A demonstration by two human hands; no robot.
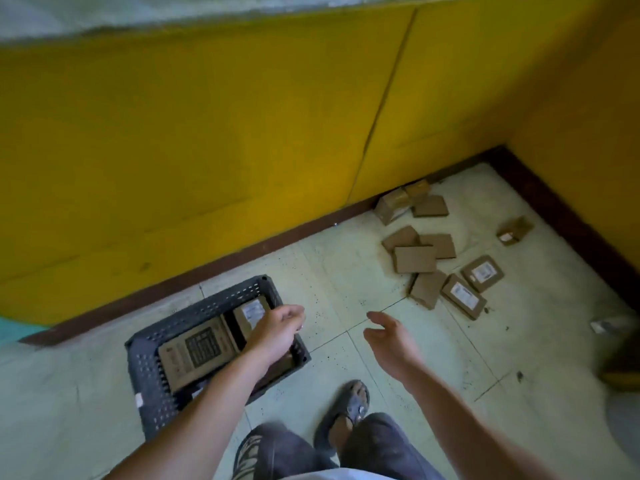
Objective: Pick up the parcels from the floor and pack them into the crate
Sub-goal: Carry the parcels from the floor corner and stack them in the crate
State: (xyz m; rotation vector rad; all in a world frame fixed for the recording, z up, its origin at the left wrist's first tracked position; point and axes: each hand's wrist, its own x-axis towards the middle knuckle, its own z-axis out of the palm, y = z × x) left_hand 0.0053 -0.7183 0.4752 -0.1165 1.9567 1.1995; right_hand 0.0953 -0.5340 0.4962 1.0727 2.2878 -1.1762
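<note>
The left hand (273,332) hangs over the right end of the crate, its fingers loosely curled with nothing visible between them. The right hand (391,344) is held out over bare floor, fingers straight and relaxed, thumb spread, holding nothing.

Under the left hand stands the crate (145,372), a dark grey rectangular plastic box with perforated walls. Inside lie a large flat cardboard parcel (195,351) with a black printed panel and, just beside it, a small cardboard parcel (250,315) bearing a white label.

The other parcels (415,258), flat brown cardboard boxes, lie scattered on the floor well to the right of the crate. Some overlap, and two labelled ones (482,273) face up. A few more (408,202) sit against the wall, and one (515,230) lies apart.

The floor (346,271) is pale green speckled tile, the wall (207,133) smooth yellow above a dark brown skirting (242,251).
</note>
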